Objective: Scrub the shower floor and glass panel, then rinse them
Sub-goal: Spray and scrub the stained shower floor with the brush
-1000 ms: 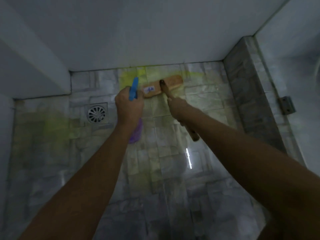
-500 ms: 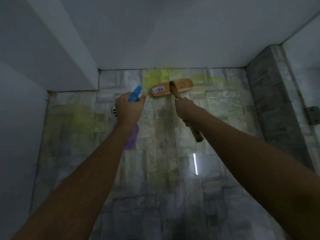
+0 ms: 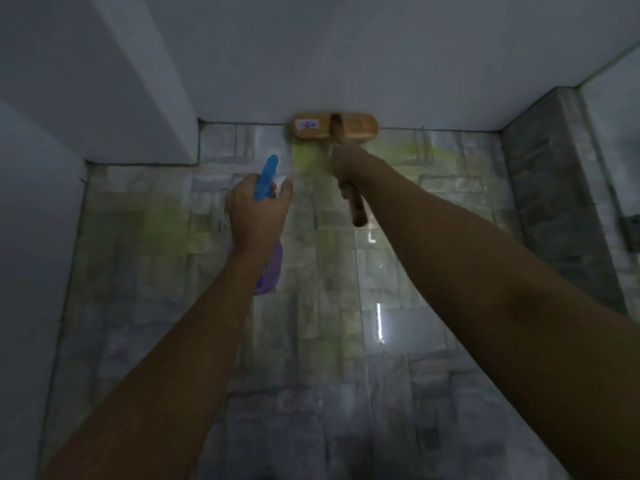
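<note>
A stone-tiled shower floor (image 3: 311,341), streaked with yellow-green cleaner (image 3: 415,148), appears to be mid-scrub. At the foot of the back wall (image 3: 346,64), a wooden brush (image 3: 356,128) sits on the tiles, and a spray bottle (image 3: 266,178) hangs above the floor, nozzle forward. The person's right grip (image 3: 348,164) is clamped on the brush handle, the left grip (image 3: 254,216) wrapped round the bottle. The next move likely calls for drawing the brush back under firm pressure. Rinsing looks yet to come.
</note>
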Demonstrator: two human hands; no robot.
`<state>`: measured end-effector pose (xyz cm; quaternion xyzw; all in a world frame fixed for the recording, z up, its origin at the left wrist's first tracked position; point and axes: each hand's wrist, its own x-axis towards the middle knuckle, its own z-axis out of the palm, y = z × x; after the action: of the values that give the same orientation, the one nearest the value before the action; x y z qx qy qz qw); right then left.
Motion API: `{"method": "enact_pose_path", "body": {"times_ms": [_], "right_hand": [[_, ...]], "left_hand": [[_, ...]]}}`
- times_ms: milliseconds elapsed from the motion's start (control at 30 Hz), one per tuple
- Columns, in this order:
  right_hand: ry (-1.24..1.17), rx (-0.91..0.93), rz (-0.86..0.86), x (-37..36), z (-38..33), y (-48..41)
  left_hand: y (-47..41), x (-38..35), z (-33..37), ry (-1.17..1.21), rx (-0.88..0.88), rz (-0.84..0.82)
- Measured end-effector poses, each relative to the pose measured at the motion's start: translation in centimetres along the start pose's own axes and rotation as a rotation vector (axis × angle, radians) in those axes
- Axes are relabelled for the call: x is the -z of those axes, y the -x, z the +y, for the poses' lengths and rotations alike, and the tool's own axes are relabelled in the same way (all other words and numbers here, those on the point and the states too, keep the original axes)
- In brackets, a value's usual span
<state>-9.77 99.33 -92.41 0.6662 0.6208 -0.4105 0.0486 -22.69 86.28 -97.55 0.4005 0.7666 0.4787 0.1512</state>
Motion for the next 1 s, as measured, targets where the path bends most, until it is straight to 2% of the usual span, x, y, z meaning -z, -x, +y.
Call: {"method": "enact_pose_path", "body": {"times_ms": [67, 133, 233, 300, 433, 567, 600, 700, 800, 900, 1000], "right_hand": [[-0.006, 0.073, -0.065, -2.0, -1.0, 1.4], [0.023, 0.094, -0.108, -3.2, 0.9, 4.0], [-0.011, -0.086, -0.055, -2.1, 6.3, 7.0], [-0.038, -0.180, 0.006, -0.2, 7.5, 5.8], [-0.122, -0.164, 0.057, 0.9, 3.5, 0.9], [-0.137, 0.000, 0.008, -3.0, -0.6, 1.6], [-0.063, 0.041, -0.035, -4.1, 0.0, 2.9], [0.023, -0.020, -0.138, -4.7, 5.7, 8.2], [0.096, -0.155, -0.092, -2.6, 9.0, 9.3], [0.036, -0.155, 0.017, -1.4, 5.7, 4.8], [-0.103, -0.060, 0.044, -2.8, 0.7, 1.5]], "left_hand": [[0.0, -0.1, -0.1, -0.023, -0.007, 0.010], [-0.2, 0.2, -0.2, -0.026, -0.026, 0.032], [-0.4, 0.6, -0.5, -0.003, 0.007, 0.056], [-0.5, 0.9, -0.5, 0.012, 0.047, 0.065], [-0.4, 0.9, -0.3, 0.016, -0.005, 0.056], [-0.2, 0.4, -0.5, -0.030, -0.026, 0.039], [-0.1, 0.4, -0.4, -0.031, -0.041, 0.046], [0.2, 1.0, -0.6, -0.023, -0.059, 0.067], [0.4, 1.4, -0.9, 0.008, -0.029, 0.099], [0.9, 1.7, -0.6, 0.009, -0.062, 0.108], [1.0, 1.6, -0.5, 0.009, -0.087, 0.091]]}}
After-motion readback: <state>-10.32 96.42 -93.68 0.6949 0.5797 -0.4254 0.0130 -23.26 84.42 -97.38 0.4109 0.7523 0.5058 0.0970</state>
